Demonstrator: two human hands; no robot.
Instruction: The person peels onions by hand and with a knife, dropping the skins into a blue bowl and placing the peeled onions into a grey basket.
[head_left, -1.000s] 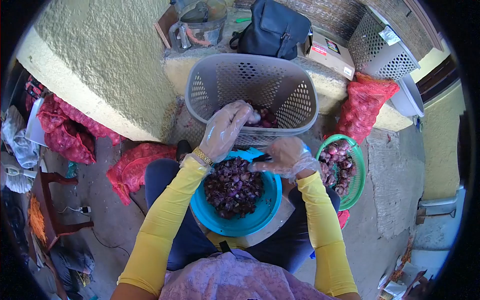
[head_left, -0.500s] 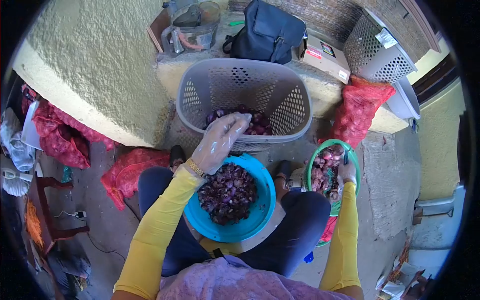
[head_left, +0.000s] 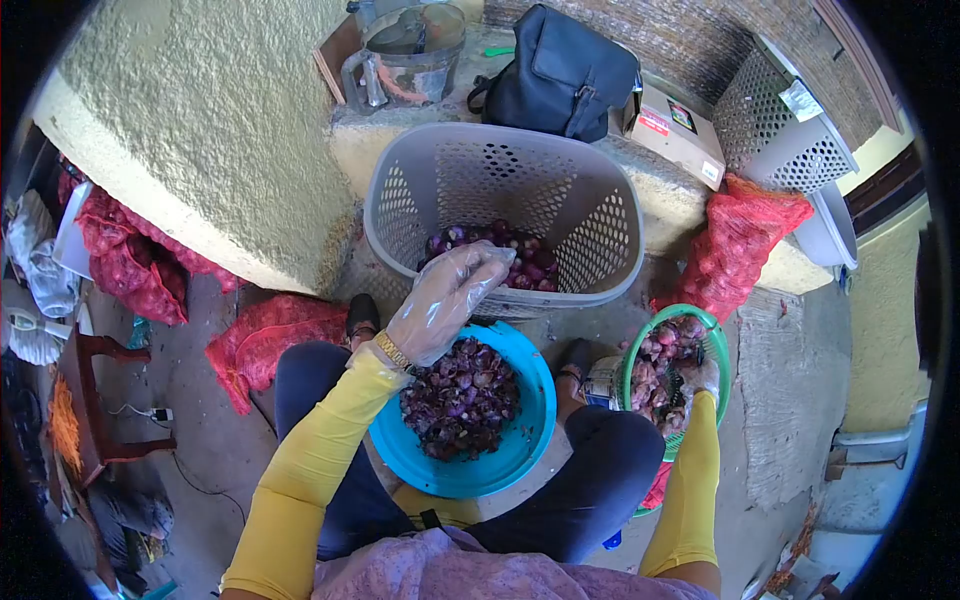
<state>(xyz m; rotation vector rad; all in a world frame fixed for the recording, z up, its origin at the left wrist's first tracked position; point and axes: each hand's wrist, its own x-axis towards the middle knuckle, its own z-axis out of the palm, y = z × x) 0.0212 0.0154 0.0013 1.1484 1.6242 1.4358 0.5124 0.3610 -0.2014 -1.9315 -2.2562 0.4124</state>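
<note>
My left hand (head_left: 447, 303), in a clear plastic glove, is raised over the near rim of the large grey basket (head_left: 398, 262). Its fingers are bent together; what they hold, if anything, is hidden. Purple onions (head_left: 530, 262) lie in the bottom of that basket. Below the hand, a blue basin (head_left: 535, 395) holds a heap of onion skins and purple pieces (head_left: 462, 400). On the right, my right hand (head_left: 702, 378), also gloved, reaches into a green basket (head_left: 722, 352) of onions (head_left: 655, 365). Its fingers are mostly hidden at the onions.
Red net sacks of onions lie at the left (head_left: 270, 340) and at the back right (head_left: 740, 235). A black backpack (head_left: 570, 70), a box (head_left: 675, 130) and a clear jug (head_left: 415, 60) rest on the ledge. A tin (head_left: 603, 382) stands beside the green basket.
The view has shifted, so the ledge and baskets appear lower and farther right. My left hand stays near the grey basket's rim; my right hand remains at the green basket's onions.
</note>
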